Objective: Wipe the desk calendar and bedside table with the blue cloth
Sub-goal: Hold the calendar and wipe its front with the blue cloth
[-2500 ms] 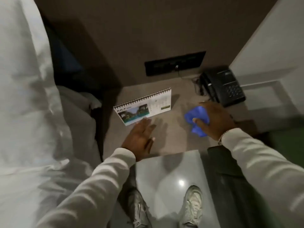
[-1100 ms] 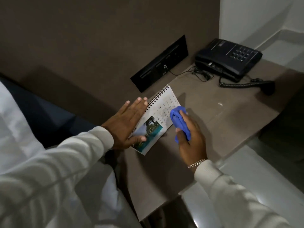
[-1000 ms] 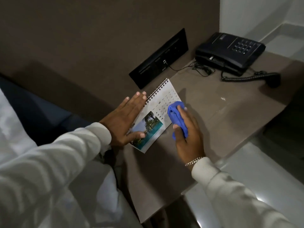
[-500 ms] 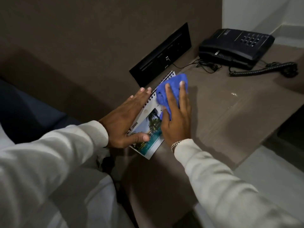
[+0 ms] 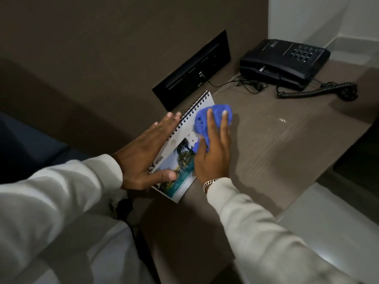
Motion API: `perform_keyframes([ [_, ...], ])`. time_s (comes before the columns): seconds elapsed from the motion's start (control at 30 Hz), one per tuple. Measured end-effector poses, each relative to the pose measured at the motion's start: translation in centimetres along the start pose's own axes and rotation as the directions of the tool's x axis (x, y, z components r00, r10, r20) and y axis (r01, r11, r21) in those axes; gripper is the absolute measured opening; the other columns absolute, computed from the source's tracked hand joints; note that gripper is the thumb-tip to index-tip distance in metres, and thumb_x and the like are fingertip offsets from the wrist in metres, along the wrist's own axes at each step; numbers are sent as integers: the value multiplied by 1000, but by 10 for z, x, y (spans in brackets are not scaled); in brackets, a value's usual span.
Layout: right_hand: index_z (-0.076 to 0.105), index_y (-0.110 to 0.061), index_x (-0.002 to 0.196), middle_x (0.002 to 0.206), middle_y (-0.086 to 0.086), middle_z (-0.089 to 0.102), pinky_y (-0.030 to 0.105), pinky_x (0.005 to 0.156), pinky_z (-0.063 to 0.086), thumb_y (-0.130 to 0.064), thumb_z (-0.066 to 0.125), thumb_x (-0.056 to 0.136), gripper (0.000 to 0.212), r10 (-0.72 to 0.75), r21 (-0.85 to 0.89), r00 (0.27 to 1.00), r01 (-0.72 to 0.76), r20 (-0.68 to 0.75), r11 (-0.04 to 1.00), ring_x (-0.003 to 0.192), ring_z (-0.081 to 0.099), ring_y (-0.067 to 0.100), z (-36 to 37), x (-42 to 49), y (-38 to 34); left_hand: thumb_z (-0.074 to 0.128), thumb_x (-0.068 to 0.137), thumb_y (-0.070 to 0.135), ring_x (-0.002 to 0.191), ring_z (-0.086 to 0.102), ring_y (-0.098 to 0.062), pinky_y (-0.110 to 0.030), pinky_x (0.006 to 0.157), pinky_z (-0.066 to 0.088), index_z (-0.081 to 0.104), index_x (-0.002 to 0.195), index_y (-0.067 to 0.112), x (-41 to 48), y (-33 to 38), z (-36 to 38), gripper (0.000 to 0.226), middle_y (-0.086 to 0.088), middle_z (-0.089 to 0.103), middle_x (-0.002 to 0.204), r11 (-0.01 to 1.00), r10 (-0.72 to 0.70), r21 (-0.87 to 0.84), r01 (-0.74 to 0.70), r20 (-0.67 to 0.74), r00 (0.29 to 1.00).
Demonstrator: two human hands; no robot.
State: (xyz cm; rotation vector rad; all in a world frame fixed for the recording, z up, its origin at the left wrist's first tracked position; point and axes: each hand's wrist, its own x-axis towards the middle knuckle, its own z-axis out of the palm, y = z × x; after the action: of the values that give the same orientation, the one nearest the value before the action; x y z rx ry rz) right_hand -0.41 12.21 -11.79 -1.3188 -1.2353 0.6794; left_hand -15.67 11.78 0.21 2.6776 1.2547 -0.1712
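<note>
A white spiral-bound desk calendar (image 5: 180, 152) with a palm-tree photo stands on the brown bedside table (image 5: 276, 144), close to the wall. My left hand (image 5: 147, 156) clasps its spiral side, fingers spread behind it and thumb across the photo. My right hand (image 5: 213, 152) presses a bunched blue cloth (image 5: 213, 119) flat against the calendar's front, over the date grid, which is mostly hidden. Both arms wear white sleeves.
A black telephone (image 5: 285, 60) sits at the table's far right corner, its coiled cord (image 5: 315, 92) trailing forward. A black socket panel (image 5: 190, 72) is set in the brown wall behind the calendar. White bedding (image 5: 71, 242) lies at the lower left, pale floor (image 5: 338, 222) at the right.
My left hand took hold of the calendar. My right hand brought the cloth from the table onto its face, swept it up toward the spiral edge, and it now sits slightly lower.
</note>
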Motion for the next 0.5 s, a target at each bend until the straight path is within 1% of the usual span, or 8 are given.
perform_keyframes([
  [0.07,22,-29,148,163,6,4,45,116,29,-7,48,94,64,94,4,995,-94,-10,996,149,9,28,-2,-11,1,47,80,69,153,-10,-14,-34,125,2,-9,154,10,-1,1,-2,109,-2,-8,166,1000,0,21,0,9,1000],
  [0.1,23,-28,148,163,6,5,42,116,30,-4,49,93,65,112,13,994,-112,-7,994,148,11,28,-1,-20,0,43,80,72,153,-10,-14,-36,124,3,-10,154,10,-2,2,-2,110,-2,-9,166,1000,-2,29,1,20,1000],
  [0.2,33,-19,145,160,12,18,12,111,24,-2,53,92,59,104,68,995,-103,-3,992,144,20,21,4,-52,-12,36,78,78,152,-12,-15,-37,124,2,-13,153,11,-1,6,-8,112,-4,-11,165,999,-17,42,15,58,998],
  [0.23,35,-18,144,159,12,21,8,109,22,-3,54,93,57,102,90,995,-103,12,991,143,21,19,6,-61,-20,37,77,79,152,-13,-16,-37,124,0,-15,152,12,-1,7,-9,113,-4,-12,165,999,-25,43,22,70,997],
  [0.3,36,-19,144,159,11,22,15,110,25,-8,54,93,55,98,137,995,-102,32,985,144,22,18,6,-65,-32,41,76,77,151,-16,-14,-31,123,-4,-21,149,17,0,8,-10,113,-1,-16,162,998,-38,50,34,83,996],
  [0.37,35,-20,145,160,10,20,13,110,24,-5,52,93,56,62,146,998,-63,13,987,146,20,18,4,-49,-35,42,76,75,150,-18,-11,-26,121,-7,-24,147,21,0,8,-9,110,4,-19,160,997,-35,75,29,78,996],
  [0.43,33,-23,146,161,9,17,16,109,26,-1,51,91,61,48,80,999,-49,11,996,147,18,22,0,-28,-27,43,79,72,151,-16,-15,-31,123,-4,-19,150,17,-1,6,-8,110,0,-18,162,993,-18,114,11,66,998],
  [0.5,29,-25,147,162,7,14,28,109,31,-1,52,92,63,103,20,994,-103,33,994,147,19,27,-4,-22,-16,45,80,70,152,-14,-20,-39,125,1,-11,153,7,-1,4,-8,112,-8,-13,164,988,-2,154,-7,58,998],
])
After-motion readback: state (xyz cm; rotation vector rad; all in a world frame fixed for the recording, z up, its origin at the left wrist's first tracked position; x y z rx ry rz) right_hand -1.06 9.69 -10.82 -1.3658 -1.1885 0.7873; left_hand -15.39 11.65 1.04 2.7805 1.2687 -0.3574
